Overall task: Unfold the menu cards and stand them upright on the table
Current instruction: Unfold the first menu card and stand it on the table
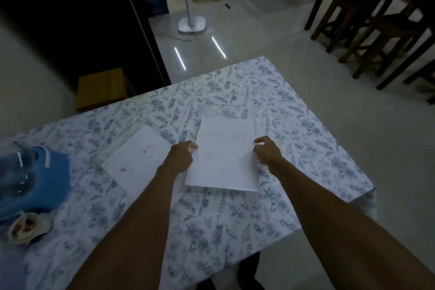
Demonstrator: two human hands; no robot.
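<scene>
Gripping menu card (223,155) both sides.

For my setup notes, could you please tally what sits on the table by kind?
White menu cards: 2, one held by both hands, one lying flat
Blue bag: 1
Small round container: 1
Total: 4

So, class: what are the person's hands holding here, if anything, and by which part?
Both hands hold one white menu card: the left hand grips its left edge, the right hand its right edge, each about midway along.
</scene>
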